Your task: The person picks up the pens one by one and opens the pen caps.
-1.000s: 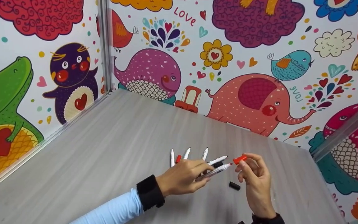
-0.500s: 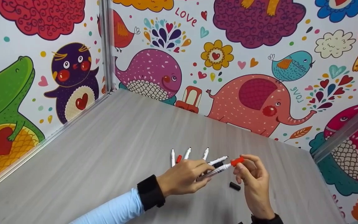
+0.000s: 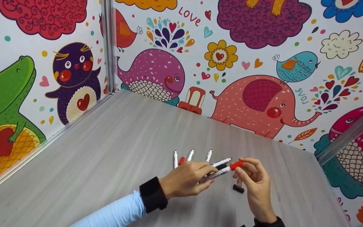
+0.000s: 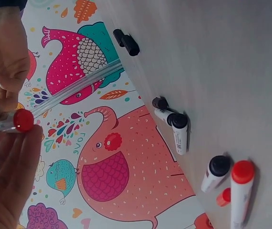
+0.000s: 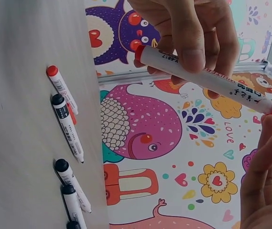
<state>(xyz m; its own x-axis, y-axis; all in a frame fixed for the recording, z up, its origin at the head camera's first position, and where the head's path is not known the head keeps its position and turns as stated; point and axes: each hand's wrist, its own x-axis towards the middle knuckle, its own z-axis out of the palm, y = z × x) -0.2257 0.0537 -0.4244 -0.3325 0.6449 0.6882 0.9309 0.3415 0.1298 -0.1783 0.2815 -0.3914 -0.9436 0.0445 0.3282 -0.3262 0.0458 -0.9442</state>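
Observation:
My left hand (image 3: pixel 187 179) holds a white whiteboard marker (image 5: pixel 197 78) with a red end plug, slanted above the table. At its other end, the right hand (image 3: pixel 257 184) pinches a red cap (image 3: pixel 236 165) between thumb and fingertips. The cap sits over the marker's tip, in line with the barrel, and hides the nib. Beyond the left hand, several uncapped markers lie on the table, among them a black-ended marker (image 5: pixel 69 129) and a red-ended marker (image 5: pixel 62 88). A loose red cap (image 3: pixel 181 160) lies between two of these.
A loose black cap (image 3: pixel 238 189) lies on the grey table (image 3: pixel 131 132) below the hands in the head view. Another black cap (image 3: pixel 221 166) is beside the rightmost marker. Printed cartoon panels (image 3: pixel 156 72) with metal edging enclose the table at the back and sides.
The right hand has moved left with the red cap, bringing it over the red nib, which showed bare a second ago. My left hand and the marker have stayed nearly still.

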